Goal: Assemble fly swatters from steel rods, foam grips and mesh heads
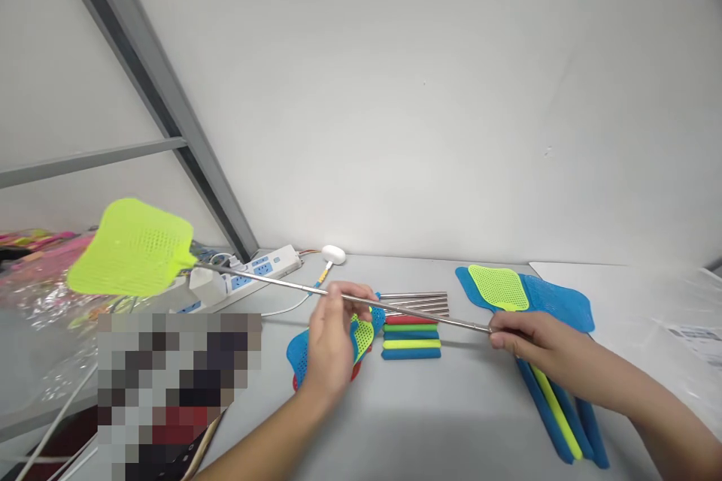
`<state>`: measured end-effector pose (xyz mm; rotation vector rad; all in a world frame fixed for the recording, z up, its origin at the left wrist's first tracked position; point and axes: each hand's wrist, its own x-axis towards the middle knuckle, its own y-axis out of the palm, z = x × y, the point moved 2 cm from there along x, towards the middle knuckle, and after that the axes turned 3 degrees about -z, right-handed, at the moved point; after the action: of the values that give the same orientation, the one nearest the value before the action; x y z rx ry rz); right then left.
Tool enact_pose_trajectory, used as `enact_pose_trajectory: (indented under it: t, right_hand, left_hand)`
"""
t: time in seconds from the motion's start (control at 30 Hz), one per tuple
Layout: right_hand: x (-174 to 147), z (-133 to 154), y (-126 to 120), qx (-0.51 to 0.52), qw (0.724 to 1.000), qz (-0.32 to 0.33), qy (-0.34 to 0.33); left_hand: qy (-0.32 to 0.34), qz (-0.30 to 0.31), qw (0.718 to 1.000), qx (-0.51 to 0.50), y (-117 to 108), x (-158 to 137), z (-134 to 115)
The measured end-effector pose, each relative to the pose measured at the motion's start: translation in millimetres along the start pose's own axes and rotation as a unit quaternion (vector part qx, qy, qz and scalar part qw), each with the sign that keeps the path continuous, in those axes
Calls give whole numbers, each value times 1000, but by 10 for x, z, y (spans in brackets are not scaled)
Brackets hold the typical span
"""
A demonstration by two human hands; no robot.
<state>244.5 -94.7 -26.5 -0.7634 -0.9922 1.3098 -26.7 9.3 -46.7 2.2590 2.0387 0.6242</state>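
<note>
A yellow-green fly swatter (135,246) with a long, drawn-out metal telescopic rod stretches across the view, its head at the left. My left hand (332,338) is closed around the middle of the rod, thumb up. The rod's right end sits in the pinched fingers of my right hand (535,338). Under my left hand lie blue, yellow-green and red swatter heads (298,355), partly covered. Beside them are several bare metal rods (423,302) and a row of coloured handle sleeves (411,344). Below my right hand lies a pile of swatters with blue and yellow-green heads (499,287).
A white power strip (265,268) with cables and a small white device (333,254) lie along the wall. Plastic-wrapped goods (50,285) are heaped at the left, near a blurred-out patch. Clear plastic wrap (648,316) covers the right side. A grey metal frame (163,105) stands at the left.
</note>
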Motion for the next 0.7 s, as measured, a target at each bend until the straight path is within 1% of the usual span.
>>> enact_pose_trajectory:
  t: [0.07,0.1,0.13,0.2,0.27,0.33,0.43,0.5,0.57,0.63,0.7]
  right_hand:
    - [23,7,9,20,999,25,21]
    - [33,33,23,33,998,42,29]
    - [43,72,37,30,999,32,32]
    - [53,182,105,10,1000,10,19]
    - [46,317,236,-20,1000,-8,-12]
    - [21,460,409,-45,997,-21,-59]
    - [-32,645,628,-98,979,-83,-156]
    - [-50,710,696,-129,965,-118,-196]
    - [-44,723,685,-143,957,-143,-206]
    - [-19,700,615,-145,958,-157,-194]
    - [10,662,520,-143,963,-157,-169]
  left_hand:
    - [-40,39,997,46,29,-69,113]
    - [-49,61,995,62,45,-94,145]
    - [-50,85,993,72,64,-115,161]
    - [-47,134,987,77,108,-157,162]
    - [-49,183,979,79,157,-215,153]
    - [-60,237,965,89,199,-292,159]
    - [-82,284,948,121,223,-394,188]
    - [-82,293,941,149,211,-415,201]
    - [-85,294,938,165,186,-389,207]
    - [-83,264,949,152,144,-312,201]
    - [-72,204,969,121,93,-203,177]
